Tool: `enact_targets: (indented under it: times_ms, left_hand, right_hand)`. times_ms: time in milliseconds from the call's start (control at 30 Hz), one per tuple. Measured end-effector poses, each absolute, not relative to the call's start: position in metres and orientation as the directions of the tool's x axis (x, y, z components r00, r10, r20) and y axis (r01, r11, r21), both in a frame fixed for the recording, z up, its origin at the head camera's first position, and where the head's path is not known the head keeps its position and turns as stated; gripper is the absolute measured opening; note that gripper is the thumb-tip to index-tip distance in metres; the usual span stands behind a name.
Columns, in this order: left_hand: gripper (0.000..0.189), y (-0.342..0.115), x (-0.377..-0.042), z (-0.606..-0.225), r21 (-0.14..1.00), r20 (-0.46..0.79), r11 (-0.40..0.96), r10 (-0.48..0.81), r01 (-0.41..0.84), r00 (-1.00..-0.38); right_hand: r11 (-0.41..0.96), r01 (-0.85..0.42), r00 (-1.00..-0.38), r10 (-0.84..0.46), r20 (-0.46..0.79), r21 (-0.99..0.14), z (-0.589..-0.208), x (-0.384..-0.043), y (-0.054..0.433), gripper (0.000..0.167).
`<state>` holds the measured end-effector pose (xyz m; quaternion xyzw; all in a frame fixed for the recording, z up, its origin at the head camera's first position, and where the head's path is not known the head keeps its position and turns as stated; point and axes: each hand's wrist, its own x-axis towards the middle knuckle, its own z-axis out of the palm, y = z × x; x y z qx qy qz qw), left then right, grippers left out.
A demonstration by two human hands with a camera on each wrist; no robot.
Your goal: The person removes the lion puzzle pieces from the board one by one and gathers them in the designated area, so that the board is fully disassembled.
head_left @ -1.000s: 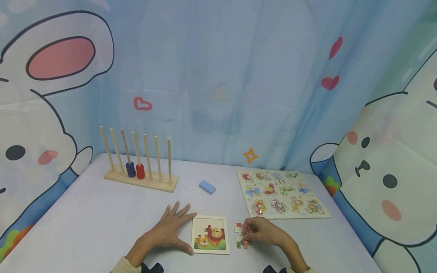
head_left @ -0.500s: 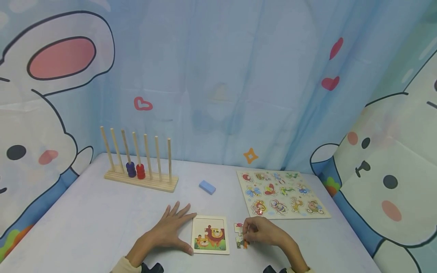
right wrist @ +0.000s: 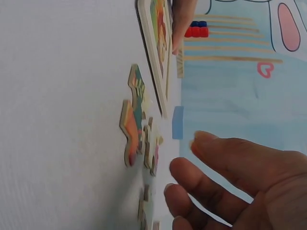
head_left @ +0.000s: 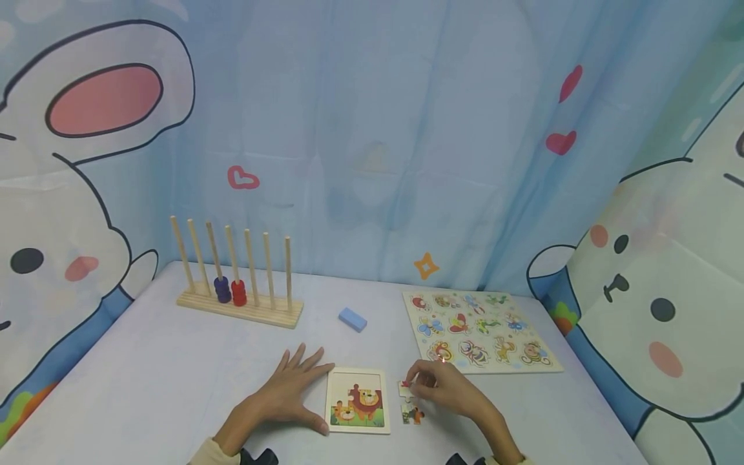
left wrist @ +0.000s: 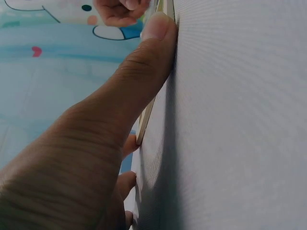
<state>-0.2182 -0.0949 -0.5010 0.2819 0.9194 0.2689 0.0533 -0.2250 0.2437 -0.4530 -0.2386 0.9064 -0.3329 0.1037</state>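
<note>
In the head view, my left hand (head_left: 287,397) lies spread beside a small wooden jigsaw tray (head_left: 343,380), its thumb and index finger at the tray's left corners. Lion picture pieces (head_left: 365,402) fill the tray's lower part. Seen from the left wrist, the thumb (left wrist: 148,52) rests along the tray's thin edge (left wrist: 146,122). My right hand (head_left: 444,385) hovers over loose jigsaw pieces (head_left: 411,413) right of the tray. The right wrist view shows its thumb and fingers bent and apart with nothing between them, near an orange-and-green piece (right wrist: 129,134) and a pale piece (right wrist: 151,148).
Behind the tray lies a blue block (head_left: 352,320). A wooden peg rack (head_left: 256,312) with blue and red beads stands back left. A board of insect and animal pictures (head_left: 546,367) lies at the right, just beyond my right hand. A curtain (head_left: 360,213) hangs behind the table.
My right hand has risen off the lower loose pieces and shifted slightly away from me, over the upper piece. More of the lower pieces shows. My left hand and the tray stay put.
</note>
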Motion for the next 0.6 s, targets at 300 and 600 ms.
enact_targets:
  times_ms: [300,600]
  left_hand:
    - [0.106,-0.094,-0.216,-0.497,0.526,0.055,0.696,0.546,0.489,-0.836]
    - [0.106,-0.094,-0.216,-0.497,0.527,0.053,0.695,0.547,0.488,-0.836]
  right_hand:
    - [0.632,-0.416,-0.877,-0.470,0.104,-0.654,-0.459,-0.223,0.219,0.022]
    - [0.618,-0.486,-0.843,-0.518,0.144,-0.618,-0.465,-0.214,0.189,0.035]
